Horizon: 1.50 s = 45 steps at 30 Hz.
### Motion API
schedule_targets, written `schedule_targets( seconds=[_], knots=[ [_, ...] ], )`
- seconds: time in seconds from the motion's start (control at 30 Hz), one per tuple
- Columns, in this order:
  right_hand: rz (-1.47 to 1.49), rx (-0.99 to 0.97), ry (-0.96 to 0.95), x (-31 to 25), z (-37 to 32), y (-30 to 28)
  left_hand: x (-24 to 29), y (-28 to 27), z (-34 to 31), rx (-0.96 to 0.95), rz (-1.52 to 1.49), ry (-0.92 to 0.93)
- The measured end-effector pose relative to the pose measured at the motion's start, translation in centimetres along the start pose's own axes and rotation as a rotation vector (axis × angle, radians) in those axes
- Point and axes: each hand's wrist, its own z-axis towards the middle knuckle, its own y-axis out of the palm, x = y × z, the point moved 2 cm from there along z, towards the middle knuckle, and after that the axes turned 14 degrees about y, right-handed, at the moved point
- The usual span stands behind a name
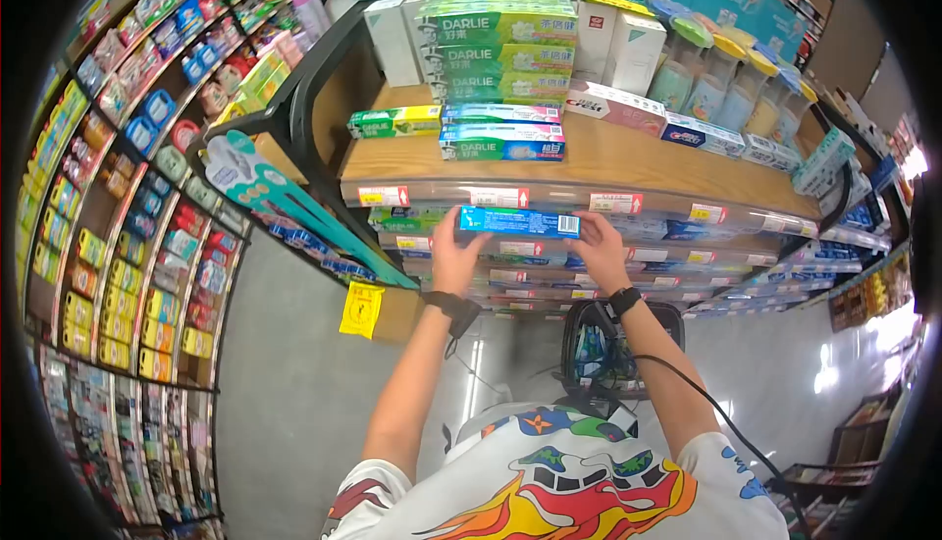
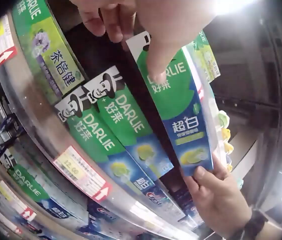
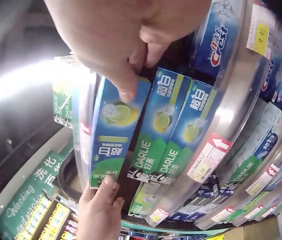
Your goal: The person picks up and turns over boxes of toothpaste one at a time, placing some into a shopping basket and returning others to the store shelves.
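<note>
Green-and-blue toothpaste box [image 2: 175, 107], flame-patterned white shirt [image 1: 569, 489], brown shelf [image 1: 628, 159]

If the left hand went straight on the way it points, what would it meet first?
Probably the wooden shelf's front edge, beyond the toothpaste box that the left hand grips; depth is unclear, so it might pass beneath.

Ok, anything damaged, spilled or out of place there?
Nothing stands out: the toothpaste box held by the left hand and right hand looks undamaged, the green Darlie stack stands upright, and no spill shows.
</note>
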Motion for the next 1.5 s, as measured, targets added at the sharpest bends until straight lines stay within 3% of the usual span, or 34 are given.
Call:
schedule_targets(
  seconds=[0.1,0.17,0.37,0.5,0.6,0.7,0.73,0.83,1.0,1.13,1.27,1.37,1.4,1.47,1.5],
  knots=[
    [-0.263,0.171,-0.112,0.9,0.5,-0.4,-2.1,-0.1,0.9,-0.032,0.139,0.156],
    [-0.239,0.253,-0.138,1.3,0.8,-0.5,-3.3,0.0,0.5,-0.041,0.19,0.204],
    [-0.313,0.421,-0.141,3.2,1.7,0.0,-7.3,1.1,0.4,0.048,0.164,0.185],
    [-0.261,0.364,-0.013,2.1,2.9,0.6,-7.1,1.0,2.3,0.063,0.04,0.078],
    [-0.202,0.276,-0.129,2.8,4.4,-0.2,-7.7,0.2,4.2,-0.089,-0.07,-0.004],
    [-0.35,0.296,-0.118,2.6,5.2,-1.4,-9.1,-0.3,5.3,-0.193,-0.046,-0.012],
    [-0.514,0.319,-0.087,3.5,6.0,-2.4,-10.8,-0.2,5.4,-0.28,0.038,-0.029],
    [-1.211,0.404,-0.288,6.4,8.5,-5.2,-14.2,0.9,5.9,-0.386,0.273,0.211],
    [-1.338,0.237,-0.072,8.7,11.1,-8.0,-14.6,2.3,7.2,-0.56,0.331,0.209],
    [-1.276,0.252,-0.065,4.1,9.1,-4.8,-14.2,2.6,7.5,-0.585,0.359,0.174],
    [-1.031,0.237,-0.044,6.1,9.6,-4.9,-11.8,2.0,9.7,-0.859,0.425,0.111],
    [-1.07,0.23,-0.044,5.8,9.9,-4.5,-12.8,1.7,9.5,-0.69,0.44,0.205],
    [-1.118,0.238,-0.067,5.5,9.8,-4.6,-12.1,1.5,10.6,-0.871,0.546,0.136],
    [-1.333,0.194,0.001,3.3,8.6,-4.2,-12.6,0.7,10.7,-0.885,0.651,0.107],
    [-1.095,0.211,-0.015,1.2,6.9,-4.4,-14.2,0.2,10.2,-0.953,0.73,0.123]
  ],
)
